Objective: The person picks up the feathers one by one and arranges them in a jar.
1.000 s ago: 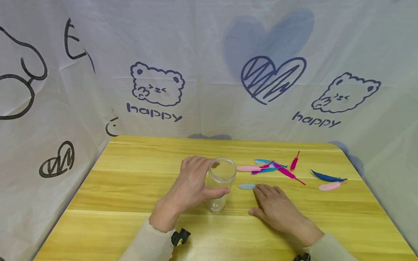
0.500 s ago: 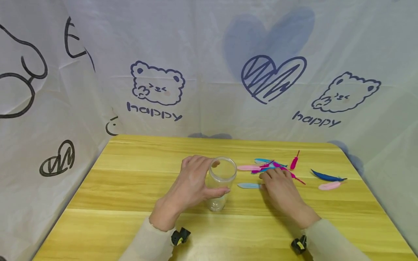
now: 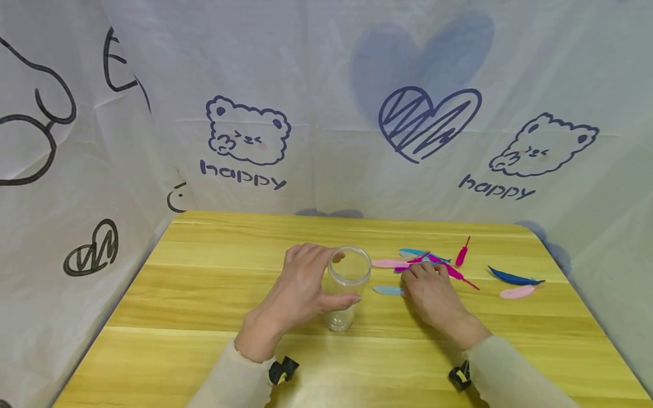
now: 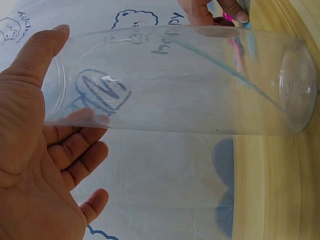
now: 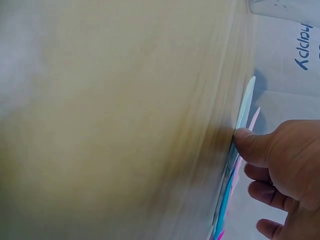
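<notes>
The place looks like a small booth (image 3: 622, 113), made by white cloth (image 3: 316, 73) hung around a table (image 3: 178, 294). The cloth shows creases and fills the upper part and both side edges of the frame. It carries bears (image 3: 248, 131), hearts (image 3: 430, 124) and the word "happy" (image 3: 242, 174). Which kind of building stands around it, I cannot tell.

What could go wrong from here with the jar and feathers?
The feather pile by the right hand has overlapping pieces, so grabbing one may drag others along. The left hand holds the tall jar near its rim; a knock up there might tip it.
</notes>
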Demonstrator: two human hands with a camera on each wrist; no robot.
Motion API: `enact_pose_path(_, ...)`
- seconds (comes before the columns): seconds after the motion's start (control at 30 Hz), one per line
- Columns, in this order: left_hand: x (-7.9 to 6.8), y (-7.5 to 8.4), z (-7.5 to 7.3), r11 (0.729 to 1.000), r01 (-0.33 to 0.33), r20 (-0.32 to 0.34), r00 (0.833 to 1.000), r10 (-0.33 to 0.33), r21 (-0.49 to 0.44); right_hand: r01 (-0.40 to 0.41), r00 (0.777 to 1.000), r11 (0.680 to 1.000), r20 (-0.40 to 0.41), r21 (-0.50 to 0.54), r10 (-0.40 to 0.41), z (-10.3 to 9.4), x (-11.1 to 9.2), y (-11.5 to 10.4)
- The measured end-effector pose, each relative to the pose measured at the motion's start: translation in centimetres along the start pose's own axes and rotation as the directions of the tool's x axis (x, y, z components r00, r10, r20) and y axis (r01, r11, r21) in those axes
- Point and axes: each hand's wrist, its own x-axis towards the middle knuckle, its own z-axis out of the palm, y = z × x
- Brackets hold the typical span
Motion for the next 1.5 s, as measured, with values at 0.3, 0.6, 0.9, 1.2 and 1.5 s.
enact_pose_path(0.3,0.03,0.14,-0.14,1.000,0.010,0.004,1.000,-0.010,-0.008,0.015,1.000,1.000,0.020,-0.006,-0.014,-0.12,0.23,0.05)
enact_pose_path(0.6,0.00,0.09,0.00,1.000,-0.002,-0.006,1.000,0.002,-0.007,0.049,0.997,0.999,0.060,-0.013,-0.048,-0.25,0.36,-0.01)
enact_pose_path(0.9,-0.04,0.09,-0.01,1.000,0.005,-0.001,1.000,-0.005,-0.012,0.086,0.994,0.996,0.063,-0.005,-0.086,-0.34,0.29,-0.07)
enact_pose_path(1.2,0.01,0.08,0.06,1.000,-0.004,-0.020,1.000,0.004,-0.001,0.047,0.991,0.998,0.120,0.034,-0.051,-0.91,0.48,-0.25)
enact_pose_path(1.5,0.00,0.03,0.12,1.000,-0.013,-0.023,1.000,0.013,0.002,0.071,0.997,0.994,0.029,-0.089,-0.069,-0.74,0.56,0.00)
